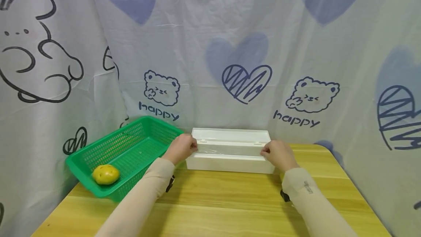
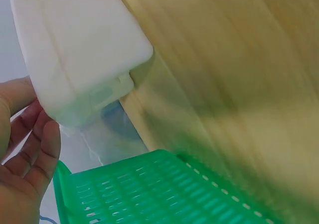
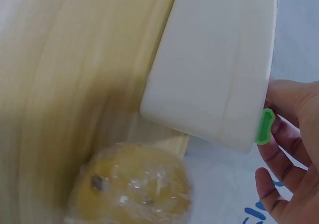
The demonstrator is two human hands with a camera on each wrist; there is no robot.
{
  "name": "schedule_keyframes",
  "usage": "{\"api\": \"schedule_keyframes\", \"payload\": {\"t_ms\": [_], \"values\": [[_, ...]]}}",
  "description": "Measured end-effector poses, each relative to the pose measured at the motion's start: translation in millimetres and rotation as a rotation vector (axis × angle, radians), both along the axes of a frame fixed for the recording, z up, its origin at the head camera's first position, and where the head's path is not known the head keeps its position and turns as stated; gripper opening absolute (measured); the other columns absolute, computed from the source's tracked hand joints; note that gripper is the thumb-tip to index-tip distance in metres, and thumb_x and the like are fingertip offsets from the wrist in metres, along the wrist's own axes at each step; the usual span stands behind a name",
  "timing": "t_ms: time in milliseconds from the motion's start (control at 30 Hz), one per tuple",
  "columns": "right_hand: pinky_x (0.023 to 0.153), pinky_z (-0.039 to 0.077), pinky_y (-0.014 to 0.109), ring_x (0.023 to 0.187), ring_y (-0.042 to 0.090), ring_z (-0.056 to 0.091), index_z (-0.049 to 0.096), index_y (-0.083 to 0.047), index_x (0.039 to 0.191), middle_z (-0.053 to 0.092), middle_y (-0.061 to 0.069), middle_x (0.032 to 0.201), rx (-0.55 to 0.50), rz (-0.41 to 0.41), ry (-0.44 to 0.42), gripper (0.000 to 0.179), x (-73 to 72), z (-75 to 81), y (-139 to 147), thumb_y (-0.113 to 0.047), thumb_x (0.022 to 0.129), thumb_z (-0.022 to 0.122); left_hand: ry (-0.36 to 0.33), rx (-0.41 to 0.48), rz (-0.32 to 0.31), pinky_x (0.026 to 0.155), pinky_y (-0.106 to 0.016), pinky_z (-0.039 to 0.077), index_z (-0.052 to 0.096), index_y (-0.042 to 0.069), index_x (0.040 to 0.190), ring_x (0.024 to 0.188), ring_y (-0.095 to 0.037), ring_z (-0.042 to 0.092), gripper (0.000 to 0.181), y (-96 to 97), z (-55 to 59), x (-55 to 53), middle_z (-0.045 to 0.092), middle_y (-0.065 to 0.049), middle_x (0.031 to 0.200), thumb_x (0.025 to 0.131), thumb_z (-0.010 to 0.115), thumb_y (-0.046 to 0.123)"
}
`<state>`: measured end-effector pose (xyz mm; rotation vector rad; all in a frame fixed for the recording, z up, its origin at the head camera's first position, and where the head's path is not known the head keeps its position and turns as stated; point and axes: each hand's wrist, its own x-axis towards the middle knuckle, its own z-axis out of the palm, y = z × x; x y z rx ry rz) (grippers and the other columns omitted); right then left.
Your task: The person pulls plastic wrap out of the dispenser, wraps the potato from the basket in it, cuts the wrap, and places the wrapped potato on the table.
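Observation:
A long white cling film dispenser (image 1: 230,164) stands on the table with its lid (image 1: 230,134) raised. Clear cling film (image 1: 215,150) shows as a faint sheen across its opening. At the dispenser's left end, my left hand (image 1: 181,148) pinches the film's edge between thumb and fingers. My right hand (image 1: 279,154) pinches at the opposite end, its fingertips partly hidden behind the box in the right wrist view. A small green piece (image 3: 265,127) sits on the dispenser by those fingers. Beside that end lies a yellow potato (image 3: 132,184) wrapped in clear film, mostly hidden in the head view.
A green plastic basket (image 1: 95,148) stands left of the dispenser, holding a yellow potato (image 1: 106,174) at its near end. The wooden table (image 1: 227,204) extends toward me. Behind it hangs a printed white curtain (image 1: 204,94), close to the dispenser's back.

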<state>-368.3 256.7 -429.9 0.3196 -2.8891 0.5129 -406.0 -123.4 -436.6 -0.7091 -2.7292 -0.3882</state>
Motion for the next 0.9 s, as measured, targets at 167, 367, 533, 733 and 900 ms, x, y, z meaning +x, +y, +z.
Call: {"api": "schedule_keyframes", "payload": {"t_ms": [167,367,533,733,900], "values": [[0.073,0.059,0.040,0.074,0.017,0.065,0.084,-0.007,0.093,0.080,0.005,0.086,-0.029,-0.030,0.044,0.015,1.7,-5.6,3.6,-0.022,0.095,0.082,-0.039,0.101,0.044,0.077,-0.033,0.060,0.083,0.011,0.086,0.081,-0.015,0.065,0.007,-0.3,-3.5,6.2,0.073,-0.003,0.086,0.092,0.086,0.012],[0.082,0.061,0.047,0.081,0.022,0.069,0.084,-0.006,0.098,0.080,0.009,0.093,-0.089,-0.064,0.060,0.017,3.4,-11.4,3.7,-0.023,0.096,0.081,-0.066,0.200,0.037,0.074,-0.030,0.057,0.082,0.011,0.085,0.079,-0.013,0.062,0.007,-2.8,-6.8,9.1,0.069,-0.002,0.084,0.092,0.086,0.013],[0.085,0.060,0.047,0.084,0.022,0.068,0.083,-0.006,0.098,0.079,0.009,0.094,-0.181,-0.059,0.012,0.013,5.4,-11.9,6.1,-0.018,0.099,0.078,-0.058,0.259,0.031,0.071,-0.028,0.055,0.082,0.010,0.083,0.077,-0.012,0.060,0.009,-5.3,-9.5,9.8,0.069,-0.002,0.082,0.091,0.086,0.010],[0.082,0.058,0.043,0.086,0.022,0.066,0.081,-0.005,0.101,0.077,0.010,0.096,-0.203,-0.037,-0.026,0.012,7.9,-9.4,7.8,-0.014,0.102,0.074,-0.058,0.312,0.034,0.071,-0.028,0.054,0.082,0.009,0.083,0.077,-0.012,0.060,0.009,-8.7,-9.9,10.3,0.071,-0.003,0.081,0.091,0.085,0.008],[0.079,0.056,0.042,0.088,0.022,0.066,0.080,-0.008,0.105,0.076,0.008,0.099,-0.191,-0.066,-0.042,0.016,9.8,-6.4,7.5,-0.022,0.104,0.072,-0.087,0.345,0.058,0.073,-0.029,0.054,0.083,0.012,0.083,0.076,-0.011,0.060,0.009,-11.2,-8.2,8.8,0.075,-0.001,0.080,0.092,0.085,0.011]]}}
